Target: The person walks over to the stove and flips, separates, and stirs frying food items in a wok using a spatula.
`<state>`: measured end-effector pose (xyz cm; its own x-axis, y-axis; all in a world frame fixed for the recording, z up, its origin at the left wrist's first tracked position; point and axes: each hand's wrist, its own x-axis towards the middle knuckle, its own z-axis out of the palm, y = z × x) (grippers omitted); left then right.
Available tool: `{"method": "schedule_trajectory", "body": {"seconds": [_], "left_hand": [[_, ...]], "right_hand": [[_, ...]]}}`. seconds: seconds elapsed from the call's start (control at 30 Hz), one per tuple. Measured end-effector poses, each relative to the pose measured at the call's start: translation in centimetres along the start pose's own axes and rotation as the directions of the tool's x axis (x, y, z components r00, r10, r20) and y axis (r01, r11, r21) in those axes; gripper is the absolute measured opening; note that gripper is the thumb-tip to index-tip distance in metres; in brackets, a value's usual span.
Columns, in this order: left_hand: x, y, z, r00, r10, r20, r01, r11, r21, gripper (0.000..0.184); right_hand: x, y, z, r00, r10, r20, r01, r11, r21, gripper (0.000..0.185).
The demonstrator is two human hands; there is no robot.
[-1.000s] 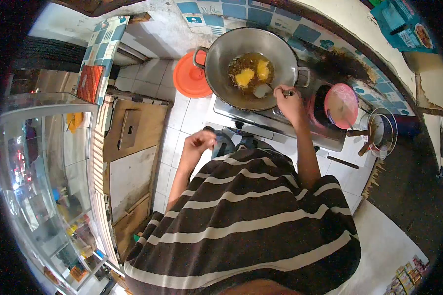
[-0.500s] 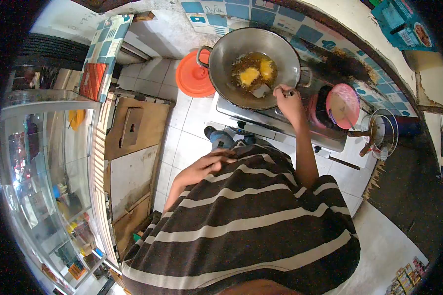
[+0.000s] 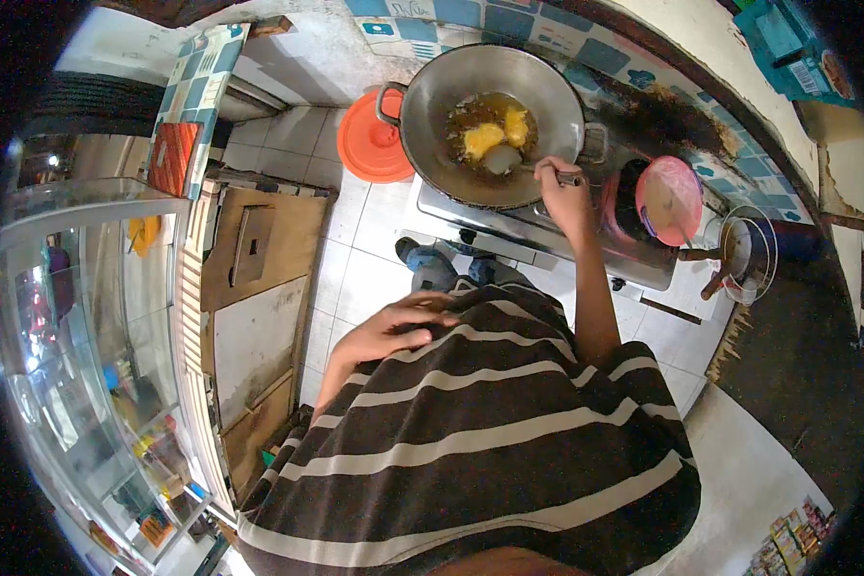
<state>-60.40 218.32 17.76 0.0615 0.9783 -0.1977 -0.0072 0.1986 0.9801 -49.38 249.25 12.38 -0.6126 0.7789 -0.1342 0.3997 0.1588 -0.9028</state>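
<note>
My right hand is closed around the handle of a metal spatula. The blade dips into the oil of a large wok, just beside two yellow frying pieces that lie close together. Brown bubbling oil surrounds them. My left hand lies against the front of my striped shirt, its fingers stretched out and holding nothing.
The wok sits on a steel gas stove. To its right is a pink bowl of pale batter, with wire strainers beyond. An orange lid is left of the wok. A glass display case stands far left.
The spatula blade has shifted up and left, nearer the yellow pieces, and its face is turned differently. My left hand stays on the shirt. The view has moved slightly.
</note>
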Motion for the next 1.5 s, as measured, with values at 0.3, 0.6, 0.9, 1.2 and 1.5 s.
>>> {"method": "schedule_trajectory", "body": {"seconds": [0.3, 0.6, 0.9, 1.2, 1.5], "left_hand": [[-2.1, -1.0, -0.1, 0.994, 0.021, -0.108, -0.045, 0.974, -0.222, 0.045], [0.4, -0.2, -0.8, 0.89, -0.031, -0.454, -0.041, 0.988, -0.148, 0.019], [1.0, -0.9, 0.3, 0.895, -0.115, -0.43, 0.035, 0.981, -0.19, 0.019], [1.2, -0.5, -0.8, 0.89, -0.1, -0.445, 0.008, 0.979, -0.204, 0.016], [1.6, -0.5, -0.7, 0.885, -0.096, -0.456, 0.013, 0.983, -0.183, 0.016]], "right_hand": [[1.6, 0.6, 0.4, 0.995, 0.078, 0.06, -0.068, 0.986, -0.152, 0.024], [2.3, 1.4, 0.8, 0.997, 0.067, 0.033, -0.058, 0.972, -0.226, 0.024], [1.9, -0.5, 0.5, 0.999, 0.001, 0.042, 0.003, 0.994, -0.108, 0.027], [3.7, 3.0, 2.3, 1.0, 0.008, 0.02, -0.011, 0.993, 0.121, 0.023], [1.9, 0.6, 0.7, 0.996, 0.084, 0.01, -0.083, 0.992, -0.091, 0.024]]}}
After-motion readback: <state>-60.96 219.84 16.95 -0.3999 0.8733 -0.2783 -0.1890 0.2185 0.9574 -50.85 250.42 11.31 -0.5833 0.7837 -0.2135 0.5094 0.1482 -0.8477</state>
